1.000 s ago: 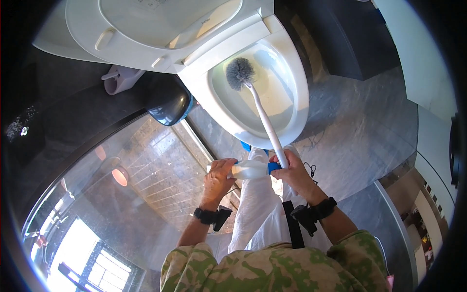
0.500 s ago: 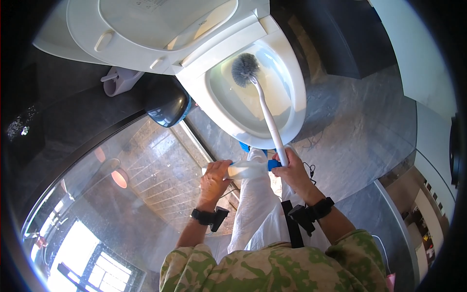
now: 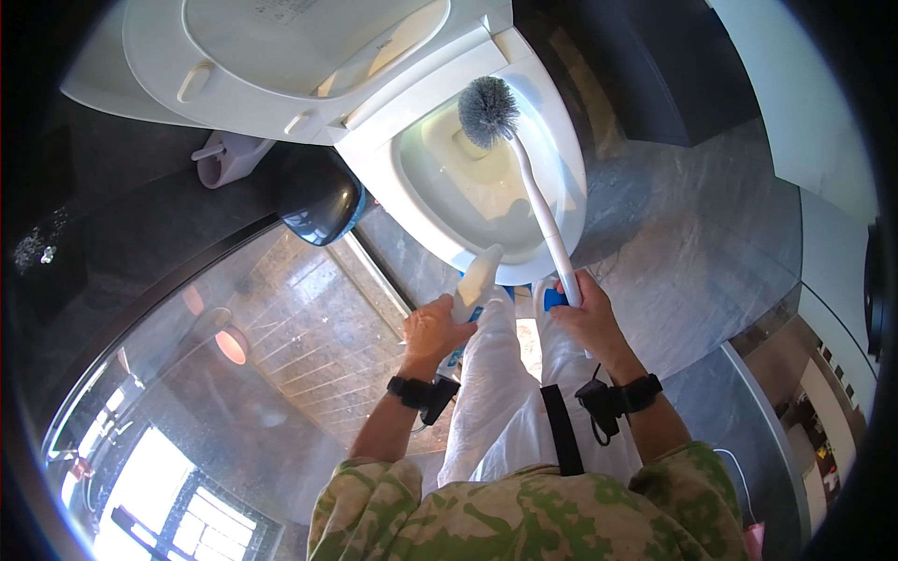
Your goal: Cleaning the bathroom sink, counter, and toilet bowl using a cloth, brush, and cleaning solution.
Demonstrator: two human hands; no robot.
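My right hand (image 3: pixel 589 316) is wrapped round the white handle of a toilet brush (image 3: pixel 539 210) and also keeps a blue cap (image 3: pixel 554 298) at its fingers. The brush's round grey bristle head hangs over the far right of the toilet bowl (image 3: pixel 572 178). A whitish bottle (image 3: pixel 479 280) is gripped in my left hand (image 3: pixel 434 331), its uncapped narrow neck tilted forward over the bowl's front rim. Part of the bottle is covered by my fingers.
The raised seat and lid (image 3: pixel 159 70) lean back behind the bowl. Left of it are a black rounded bin (image 3: pixel 323 201) and a pale brush holder (image 3: pixel 234 157). A glass panel (image 3: pixel 281 374) stands at left, and a dark cabinet (image 3: pixel 645 75) at far right.
The blue cap has come apart from the bottle and stays with my right hand. The bottle has swung from sideways to pointing forward. The brush has shifted right and slightly farther away.
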